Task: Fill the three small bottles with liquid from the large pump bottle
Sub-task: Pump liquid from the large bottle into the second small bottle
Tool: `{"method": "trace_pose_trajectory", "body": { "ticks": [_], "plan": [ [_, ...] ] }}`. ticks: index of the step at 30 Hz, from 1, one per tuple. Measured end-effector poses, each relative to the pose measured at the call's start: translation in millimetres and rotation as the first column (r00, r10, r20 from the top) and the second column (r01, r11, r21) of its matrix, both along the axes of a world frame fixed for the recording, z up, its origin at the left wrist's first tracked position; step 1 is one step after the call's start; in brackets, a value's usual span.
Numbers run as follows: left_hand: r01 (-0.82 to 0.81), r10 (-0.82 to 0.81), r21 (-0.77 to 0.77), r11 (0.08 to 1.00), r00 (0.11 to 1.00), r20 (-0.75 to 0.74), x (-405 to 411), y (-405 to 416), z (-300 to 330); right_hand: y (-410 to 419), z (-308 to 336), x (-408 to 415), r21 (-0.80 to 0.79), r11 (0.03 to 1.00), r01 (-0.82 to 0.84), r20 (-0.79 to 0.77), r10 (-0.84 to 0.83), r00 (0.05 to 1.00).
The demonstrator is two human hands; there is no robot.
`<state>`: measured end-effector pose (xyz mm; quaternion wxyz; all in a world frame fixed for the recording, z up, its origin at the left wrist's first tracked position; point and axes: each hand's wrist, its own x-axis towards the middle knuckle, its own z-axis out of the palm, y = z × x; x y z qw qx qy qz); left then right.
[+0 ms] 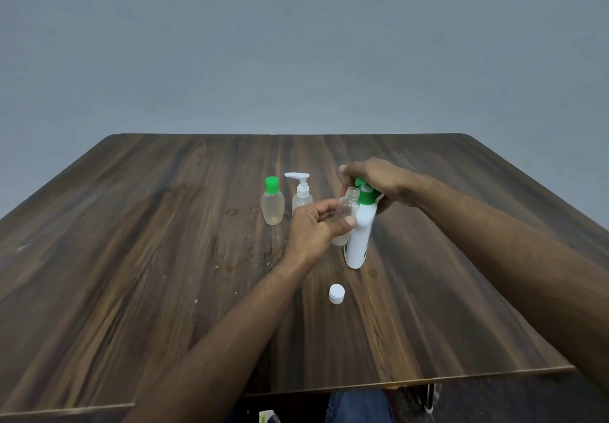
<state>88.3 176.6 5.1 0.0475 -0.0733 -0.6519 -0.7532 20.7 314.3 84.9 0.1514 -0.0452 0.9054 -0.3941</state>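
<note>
The left hand (311, 228) grips the uncapped clear bottle (346, 206), its mouth tilted toward the nozzle; the right hand (375, 180) grasps the large pump bottle's (359, 234) green pump head (365, 192) to dispense.

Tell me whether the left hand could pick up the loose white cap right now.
Probably not yet: the left hand grips the open clear bottle at the pump bottle's nozzle. The white cap lies unobstructed on the table just nearer the person, so reach is easy once that hand is free.

The right hand (379, 182) covers the green pump head on the large white pump bottle (359, 234); beside that bottle, the left hand (311, 230) hides the small clear open bottle's (346, 206) middle.
</note>
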Motion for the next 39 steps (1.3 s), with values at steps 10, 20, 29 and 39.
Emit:
{"method": "trace_pose_trajectory", "body": {
  "ticks": [10,20,29,39],
  "plan": [
    [-0.021,0.021,-0.015,1.0,1.0,0.005,-0.6,0.8,-0.1,-0.4,-2.7,-2.5,0.022,1.0,-0.005,-0.025,0.006,1.0],
    [-0.034,0.034,-0.022,0.999,0.999,0.009,-0.5,1.5,-0.7,0.5,-4.2,-4.7,0.022,1.0,-0.016,-0.025,0.016,1.0],
    [-0.042,0.042,-0.029,0.999,0.999,0.009,-1.7,1.4,-1.8,3.9,-6.3,-6.8,0.0,1.0,-0.012,-0.013,0.012,1.0],
    [-0.044,0.045,-0.025,0.999,0.999,0.017,-3.5,1.4,-4.0,0.6,-7.0,-7.5,0.009,1.0,-0.003,-0.025,0.003,1.0]
  ]
}}
